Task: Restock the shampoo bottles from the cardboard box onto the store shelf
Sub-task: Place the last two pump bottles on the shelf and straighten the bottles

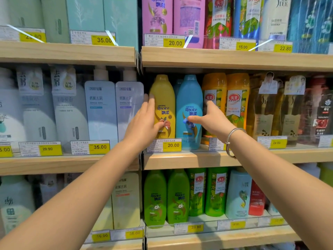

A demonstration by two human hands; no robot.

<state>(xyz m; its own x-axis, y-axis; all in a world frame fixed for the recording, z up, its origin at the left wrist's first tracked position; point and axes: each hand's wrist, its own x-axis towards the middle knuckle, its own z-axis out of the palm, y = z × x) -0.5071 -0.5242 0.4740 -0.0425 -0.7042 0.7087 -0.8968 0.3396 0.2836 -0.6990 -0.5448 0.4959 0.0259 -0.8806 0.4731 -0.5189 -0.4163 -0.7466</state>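
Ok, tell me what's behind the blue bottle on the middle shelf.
Behind the blue bottle, held by the right hand, the top of a second blue bottle shows between it and the yellow bottle. The rest of that one, and anything further back, is covered.

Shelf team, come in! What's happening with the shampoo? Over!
Left hand holds yellow bottle, right hand holds blue bottle. Both upright on middle shelf. Orange bottles close beside the blue one.

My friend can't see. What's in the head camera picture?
Two hands reach to a store shelf: the left hand holds a yellow shampoo bottle, the right hand the blue shampoo bottle beside it. Orange bottles stand to their right, green bottles on the shelf below.
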